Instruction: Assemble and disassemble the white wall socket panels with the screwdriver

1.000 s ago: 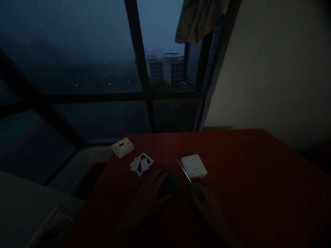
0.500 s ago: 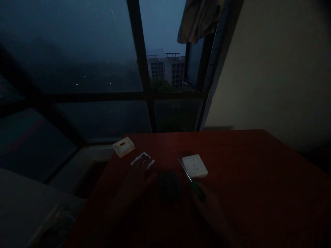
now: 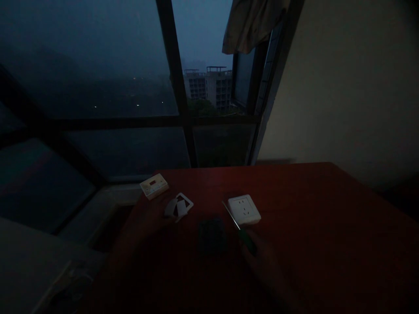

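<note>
My right hand (image 3: 257, 253) is closed round the green handle of a screwdriver (image 3: 246, 241). Its thin metal shaft points up and left, beside a white wall socket (image 3: 245, 210) lying face up. On the left, my dim left hand (image 3: 155, 222) is closed at the edge of a tilted white plastic piece (image 3: 170, 208); its fingers are hard to make out. Touching or overlapping that piece are a white frame (image 3: 187, 201) and another small white panel (image 3: 181, 207). Between my hands lies a dark square block (image 3: 212, 237), its details lost in shadow.
A cream mounting box (image 3: 154, 186) sits at the far left edge of the red-brown table (image 3: 294, 196). Large windows (image 3: 124, 148) stand behind the table, with a cloth (image 3: 244, 28) hanging at the open pane. A pale wall (image 3: 343, 87) rises on the right. The room is very dark.
My left hand has drawn back to the left from above the white frame, and the white pieces show more, one now tilted. My right hand keeps the screwdriver almost in place. The view has shifted slightly.
</note>
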A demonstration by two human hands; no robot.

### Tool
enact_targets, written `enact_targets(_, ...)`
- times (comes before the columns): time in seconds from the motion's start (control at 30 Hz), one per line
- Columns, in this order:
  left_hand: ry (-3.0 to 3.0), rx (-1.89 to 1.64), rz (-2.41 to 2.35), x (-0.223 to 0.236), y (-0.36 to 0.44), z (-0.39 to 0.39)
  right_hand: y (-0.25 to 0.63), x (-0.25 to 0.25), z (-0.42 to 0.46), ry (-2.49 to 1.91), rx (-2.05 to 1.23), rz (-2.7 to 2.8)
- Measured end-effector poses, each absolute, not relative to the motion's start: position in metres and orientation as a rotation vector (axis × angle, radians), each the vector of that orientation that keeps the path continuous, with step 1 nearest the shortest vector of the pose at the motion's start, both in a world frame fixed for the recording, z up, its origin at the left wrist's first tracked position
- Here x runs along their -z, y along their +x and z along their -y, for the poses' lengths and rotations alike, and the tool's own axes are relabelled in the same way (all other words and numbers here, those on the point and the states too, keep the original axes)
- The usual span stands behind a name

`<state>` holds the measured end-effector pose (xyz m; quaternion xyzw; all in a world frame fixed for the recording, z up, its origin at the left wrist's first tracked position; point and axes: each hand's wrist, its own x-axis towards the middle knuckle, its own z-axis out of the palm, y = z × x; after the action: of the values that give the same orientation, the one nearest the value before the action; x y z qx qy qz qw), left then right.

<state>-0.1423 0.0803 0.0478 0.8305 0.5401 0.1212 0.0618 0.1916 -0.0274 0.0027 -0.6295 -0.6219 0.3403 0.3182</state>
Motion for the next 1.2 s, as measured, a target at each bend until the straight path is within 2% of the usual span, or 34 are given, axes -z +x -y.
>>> enact_targets(0.33, 2.422, -0.451, -1.567, -0.035, -0.149, -0.084, 0.193, 0.003, 0.027, -1.643, -0.891, 1.656)
enact_targets(0.5, 2.428, -0.478, -1.673, -0.049, -0.141, -0.080, 0.194, 0.002, 0.027, -1.680, -0.889, 1.643)
enact_targets(0.67, 2.382, -0.610, -1.718, -0.057, -0.110, -0.060, 0.192, -0.002, 0.028, -1.647, -0.943, 1.618)
enact_targets(0.93, 2.393, -0.532, -1.415, -0.038, -0.029, -0.016, 0.177, -0.009, 0.023, -1.619, -0.919, 1.609)
enact_targets(1.2, 2.303, -0.549, -1.341, -0.034, -0.018, -0.013, 0.153, -0.019, 0.010, -1.669, -0.981, 1.632)
